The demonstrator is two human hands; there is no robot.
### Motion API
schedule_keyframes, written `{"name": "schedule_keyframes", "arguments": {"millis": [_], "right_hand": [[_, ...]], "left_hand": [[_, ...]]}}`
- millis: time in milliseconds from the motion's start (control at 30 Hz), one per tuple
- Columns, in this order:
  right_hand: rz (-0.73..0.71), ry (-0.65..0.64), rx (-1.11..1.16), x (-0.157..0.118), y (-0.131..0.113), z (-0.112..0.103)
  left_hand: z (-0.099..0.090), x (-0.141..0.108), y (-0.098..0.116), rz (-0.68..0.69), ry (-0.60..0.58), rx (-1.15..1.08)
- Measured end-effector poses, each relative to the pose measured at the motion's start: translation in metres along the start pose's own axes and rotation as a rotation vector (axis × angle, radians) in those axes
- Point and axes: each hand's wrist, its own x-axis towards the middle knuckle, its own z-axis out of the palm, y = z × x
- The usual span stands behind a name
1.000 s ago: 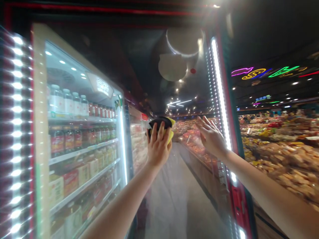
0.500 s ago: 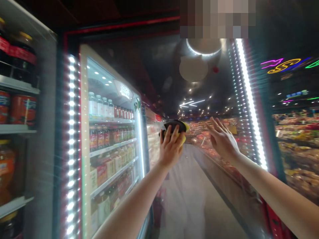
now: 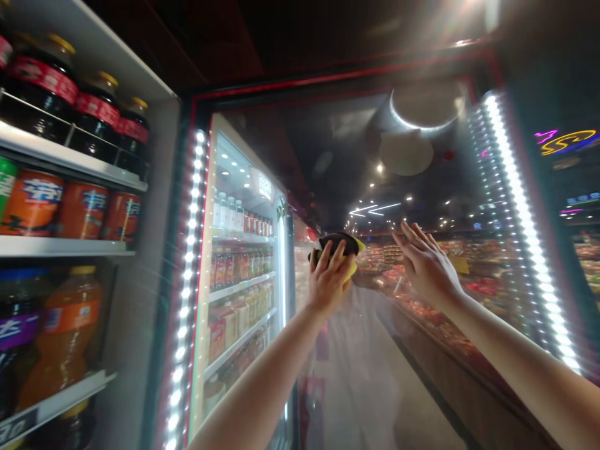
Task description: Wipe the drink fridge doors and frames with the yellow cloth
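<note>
My left hand (image 3: 327, 281) presses a black and yellow cloth (image 3: 338, 245) to the glass door (image 3: 337, 150) in front of me, its fingers spread over the bunched fabric. To the right, my right hand (image 3: 429, 265) is raised with its fingers stretched out and nothing in it. Its palm faces the glass; whether it touches the pane I cannot tell. A dark frame with a thin red line surrounds the glass. Bright LED strips (image 3: 187, 269) run down both sides of the door.
On my left, open cooler shelves (image 3: 70, 247) hold cola bottles (image 3: 96, 109), orange cans (image 3: 83, 209) and an orange drink bottle (image 3: 70, 337). Through the glass appear another drinks fridge (image 3: 201, 350), an aisle floor (image 3: 403, 387) and a long produce display (image 3: 435, 337). Neon signs (image 3: 567, 142) glow at the far right.
My view has swung left, so more of the cooler shelves shows and the door frame sits further right. The cloth stays under my left hand, and my right hand keeps its outstretched pose.
</note>
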Motion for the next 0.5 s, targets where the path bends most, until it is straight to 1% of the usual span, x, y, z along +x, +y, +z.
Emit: {"name": "schedule_keyframes", "arguments": {"millis": [33, 67, 133, 200, 233, 267, 300, 367, 433, 500], "right_hand": [[-0.005, -0.005, 0.004, 0.003, -0.006, 0.002], [-0.011, -0.01, 0.009, 0.006, -0.011, 0.004], [-0.024, -0.016, 0.022, 0.01, -0.023, 0.005], [-0.036, -0.023, 0.033, 0.011, -0.034, 0.006], [-0.042, -0.027, 0.038, 0.011, -0.039, 0.007], [-0.047, -0.033, 0.041, 0.011, -0.045, 0.007], [-0.051, -0.038, 0.044, 0.012, -0.05, 0.009], [-0.055, -0.041, 0.051, 0.016, -0.06, 0.014], [-0.05, -0.036, 0.062, 0.022, -0.07, 0.021], [-0.041, -0.035, 0.075, 0.025, -0.079, 0.03]], "left_hand": [[-0.002, 0.009, -0.007, -0.004, 0.0, -0.003], [-0.005, 0.017, -0.016, -0.041, 0.013, -0.004], [-0.012, 0.024, -0.034, -0.182, 0.076, -0.002], [-0.016, 0.014, -0.045, -0.332, 0.149, 0.004], [-0.016, 0.004, -0.047, -0.375, 0.172, 0.007], [-0.016, -0.006, -0.046, -0.373, 0.175, 0.007], [-0.015, -0.015, -0.043, -0.33, 0.158, 0.003], [-0.013, -0.023, -0.038, -0.186, 0.094, -0.008], [-0.015, -0.014, -0.04, -0.07, 0.039, -0.013], [-0.02, 0.002, -0.052, -0.054, 0.033, -0.004]]}}
